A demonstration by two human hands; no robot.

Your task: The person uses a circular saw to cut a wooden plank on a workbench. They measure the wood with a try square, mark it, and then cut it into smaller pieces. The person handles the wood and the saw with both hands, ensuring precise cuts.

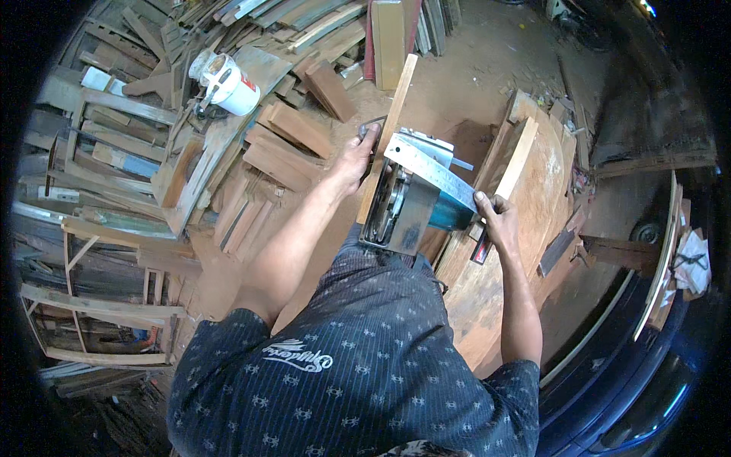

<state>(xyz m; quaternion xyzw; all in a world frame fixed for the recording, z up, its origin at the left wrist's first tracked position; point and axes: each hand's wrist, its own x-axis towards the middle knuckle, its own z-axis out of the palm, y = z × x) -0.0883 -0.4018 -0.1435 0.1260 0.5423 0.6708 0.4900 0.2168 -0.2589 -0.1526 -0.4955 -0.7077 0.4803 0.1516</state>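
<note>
My left hand [352, 160] is closed beside an upright light wooden strip [392, 114], around a dark part that I cannot make out. Against that strip sits a teal power tool [451, 217] with a dark metal plate [416, 215] and an exposed mechanism. A steel ruler [428, 169] with a black-and-red stock [480, 248] lies slantwise across the tool, apparently a square. My right hand [496, 219] grips its right end, thumb on the metal. A second pale wooden strip [516, 156] rises behind that hand from a worn wooden work surface [544, 183].
Stacked boards [301, 145], wooden frames [114, 312] and a white bucket [233, 91] crowd the left. An upright tan panel [387, 42] stands at the back. Dark blue bodywork [624, 381], apparently a vehicle, curves along the lower right, with boards and a white bundle [691, 259] beside it.
</note>
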